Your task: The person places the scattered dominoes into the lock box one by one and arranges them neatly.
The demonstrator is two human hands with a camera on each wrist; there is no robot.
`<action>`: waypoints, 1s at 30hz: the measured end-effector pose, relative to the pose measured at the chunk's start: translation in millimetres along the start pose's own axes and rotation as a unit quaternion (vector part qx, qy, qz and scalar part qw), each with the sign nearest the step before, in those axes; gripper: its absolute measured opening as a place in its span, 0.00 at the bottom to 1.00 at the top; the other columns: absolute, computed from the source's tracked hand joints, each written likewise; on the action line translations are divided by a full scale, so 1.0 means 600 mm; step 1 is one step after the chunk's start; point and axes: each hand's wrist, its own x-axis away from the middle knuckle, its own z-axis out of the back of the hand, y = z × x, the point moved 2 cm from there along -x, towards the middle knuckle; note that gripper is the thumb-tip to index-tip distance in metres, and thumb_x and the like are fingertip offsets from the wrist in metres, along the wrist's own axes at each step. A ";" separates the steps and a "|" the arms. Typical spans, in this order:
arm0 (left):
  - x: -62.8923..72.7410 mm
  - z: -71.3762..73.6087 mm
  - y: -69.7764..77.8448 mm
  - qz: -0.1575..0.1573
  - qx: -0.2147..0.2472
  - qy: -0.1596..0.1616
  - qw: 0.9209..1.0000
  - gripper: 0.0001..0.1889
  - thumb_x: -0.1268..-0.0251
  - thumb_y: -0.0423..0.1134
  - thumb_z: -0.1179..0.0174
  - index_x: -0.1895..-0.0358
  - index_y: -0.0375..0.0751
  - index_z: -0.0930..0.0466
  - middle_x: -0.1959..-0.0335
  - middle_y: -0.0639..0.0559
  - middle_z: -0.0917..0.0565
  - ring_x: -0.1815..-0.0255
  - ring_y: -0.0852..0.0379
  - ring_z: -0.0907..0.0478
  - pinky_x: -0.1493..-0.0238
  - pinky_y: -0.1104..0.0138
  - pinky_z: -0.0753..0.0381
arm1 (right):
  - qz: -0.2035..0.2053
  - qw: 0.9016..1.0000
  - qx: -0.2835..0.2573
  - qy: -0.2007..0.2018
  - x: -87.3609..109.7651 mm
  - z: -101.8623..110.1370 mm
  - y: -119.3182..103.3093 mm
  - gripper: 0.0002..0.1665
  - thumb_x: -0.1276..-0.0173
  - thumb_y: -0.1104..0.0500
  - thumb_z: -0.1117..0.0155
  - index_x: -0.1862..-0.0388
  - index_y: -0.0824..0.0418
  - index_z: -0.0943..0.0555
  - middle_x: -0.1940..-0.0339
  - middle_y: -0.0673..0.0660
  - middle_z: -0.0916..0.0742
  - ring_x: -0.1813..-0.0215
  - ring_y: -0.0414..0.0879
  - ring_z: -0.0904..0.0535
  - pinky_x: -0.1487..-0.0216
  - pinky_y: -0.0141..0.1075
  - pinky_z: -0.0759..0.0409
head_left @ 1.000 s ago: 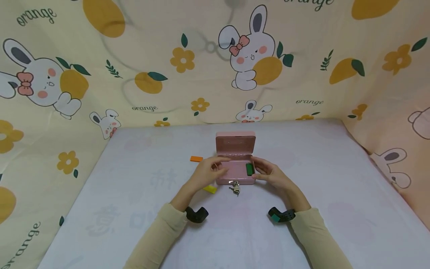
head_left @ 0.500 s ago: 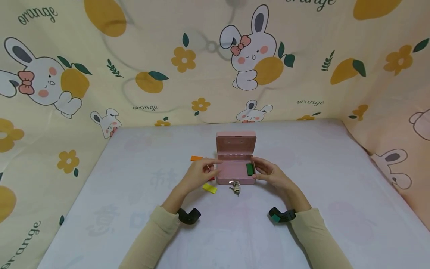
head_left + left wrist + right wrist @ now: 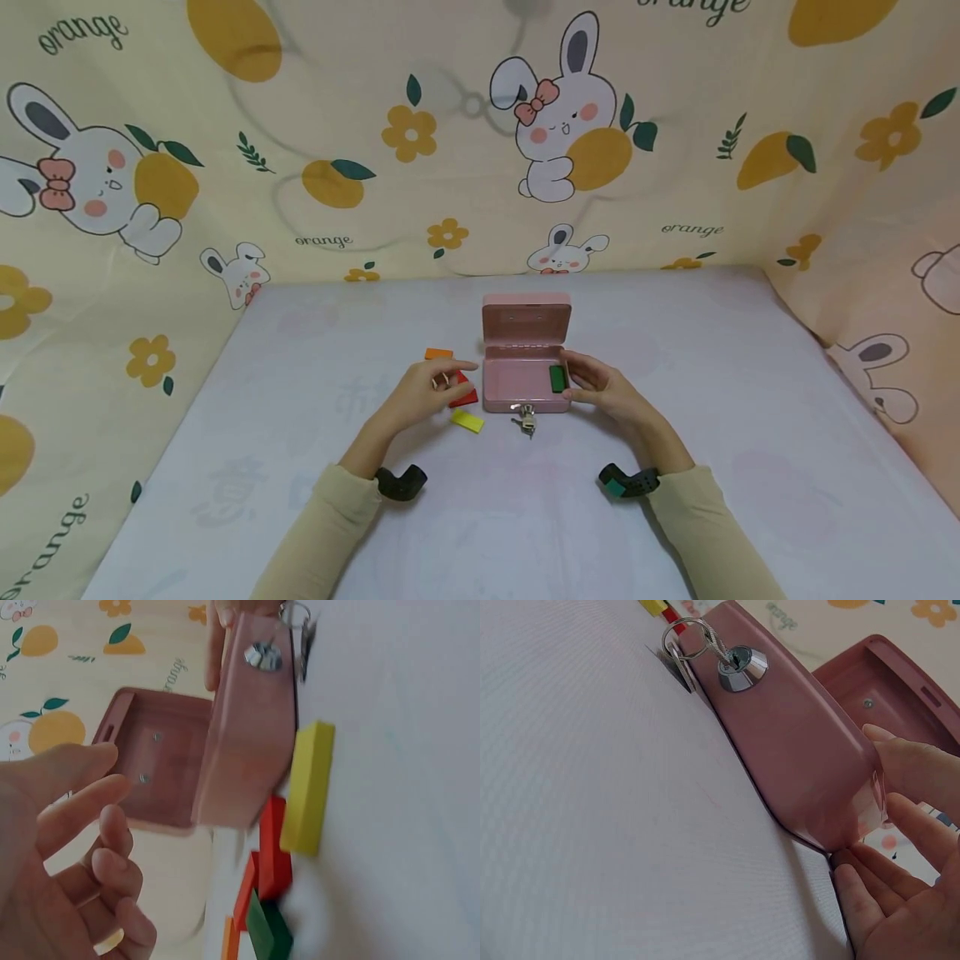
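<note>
Hovering near red blocks (image 3: 276,874) beside the open box (image 3: 517,380), the left hand (image 3: 424,390) is holding nothing, fingers loose. The right hand (image 3: 607,390) is touching the box; whether gripping is unclear. Choosing a block is seemingly underway, next calling for a pinch.

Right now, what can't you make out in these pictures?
Head view: most of the loose green block, apparently behind the left hand.
Head view: how many keys hang at the lock; too small.
Both wrist views: the inner green block, hidden by the walls of the pink box.
Left wrist view: one end of the orange block, cut by the bottom edge.
</note>
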 end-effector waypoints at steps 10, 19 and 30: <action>0.021 0.022 -0.030 -0.017 0.017 -0.014 1.000 0.17 0.39 0.33 0.36 0.46 0.35 0.20 0.71 0.41 0.23 0.70 0.59 0.31 0.69 0.74 0.32 | 0.002 1.000 0.000 0.000 0.001 -0.002 -0.002 0.43 0.34 0.63 0.37 0.25 0.69 0.46 0.23 0.70 0.42 0.22 0.66 0.47 0.28 0.35 0.39; 0.024 0.037 -0.061 0.004 0.010 -0.065 0.998 0.19 0.38 0.36 0.36 0.43 0.37 0.21 0.68 0.44 0.24 0.68 0.58 0.31 0.67 0.74 0.30 | -0.001 1.000 -0.005 0.004 0.002 -0.002 -0.003 0.43 0.35 0.64 0.37 0.25 0.70 0.45 0.23 0.70 0.41 0.22 0.66 0.47 0.29 0.32 0.38; 0.023 0.046 -0.086 0.021 0.020 -0.095 0.995 0.22 0.44 0.33 0.32 0.44 0.36 0.21 0.68 0.42 0.23 0.71 0.61 0.33 0.69 0.75 0.33 | 0.008 1.000 0.002 0.002 0.001 -0.003 -0.003 0.42 0.34 0.63 0.37 0.26 0.70 0.45 0.23 0.70 0.41 0.23 0.68 0.47 0.28 0.42 0.41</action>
